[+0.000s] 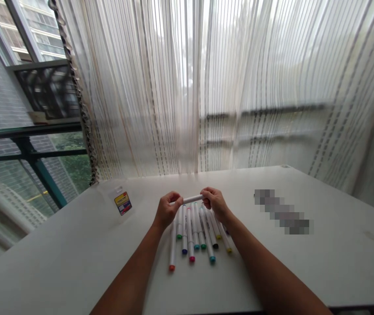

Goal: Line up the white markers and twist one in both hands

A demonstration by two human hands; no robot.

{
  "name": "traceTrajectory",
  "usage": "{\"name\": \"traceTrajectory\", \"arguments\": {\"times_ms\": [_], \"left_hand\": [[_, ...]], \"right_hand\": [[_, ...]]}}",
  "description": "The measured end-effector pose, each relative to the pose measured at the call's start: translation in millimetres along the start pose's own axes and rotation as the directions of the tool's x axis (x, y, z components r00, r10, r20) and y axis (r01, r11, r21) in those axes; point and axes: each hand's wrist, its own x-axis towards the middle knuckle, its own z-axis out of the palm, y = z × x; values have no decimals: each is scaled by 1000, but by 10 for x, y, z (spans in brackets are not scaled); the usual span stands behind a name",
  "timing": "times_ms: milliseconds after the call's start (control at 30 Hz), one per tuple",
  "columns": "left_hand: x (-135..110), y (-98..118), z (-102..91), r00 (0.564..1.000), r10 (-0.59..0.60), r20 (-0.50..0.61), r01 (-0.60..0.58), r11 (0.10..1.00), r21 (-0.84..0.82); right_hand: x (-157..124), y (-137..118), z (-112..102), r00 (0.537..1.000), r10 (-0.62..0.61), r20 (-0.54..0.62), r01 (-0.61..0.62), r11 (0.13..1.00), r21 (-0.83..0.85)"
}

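A white marker [192,199] is held level between my two hands, above the far ends of a group of markers. My left hand [169,209] closes its fingers on the marker's left end. At the other end, my right hand [215,203] grips it in a pinch, and both tips are hidden by fingers. Several white markers with coloured ends lie side by side on the table below, among them an orange-ended marker [173,249], a pink-ended marker [191,238] and a teal-ended marker [209,238]. My right hand and forearm partly cover the markers on the right.
The white table [75,262] reaches back to a sheer striped curtain [180,87]. A clear plastic package with a yellow and blue label [123,203] lies left of my hands. A pixelated, long object [281,212] lies to the right. A green railing [29,151] shows beyond the table's left side.
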Motion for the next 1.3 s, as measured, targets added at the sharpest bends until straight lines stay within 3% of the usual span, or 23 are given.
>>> {"name": "traceTrajectory", "arguments": {"times_ms": [367,833,1300], "left_hand": [[4,-16,9,1000,3,-14,-4,1000,-9],[12,-68,-2,993,-44,-107,40,998,-42],[-4,-4,12,997,-70,-26,67,992,-107]], "right_hand": [[2,-9,-1,1000,10,4,-10,1000,0],[36,8,-35,1000,-9,-19,10,999,36],[18,1,-35,999,23,30,-23,999,23]]}}
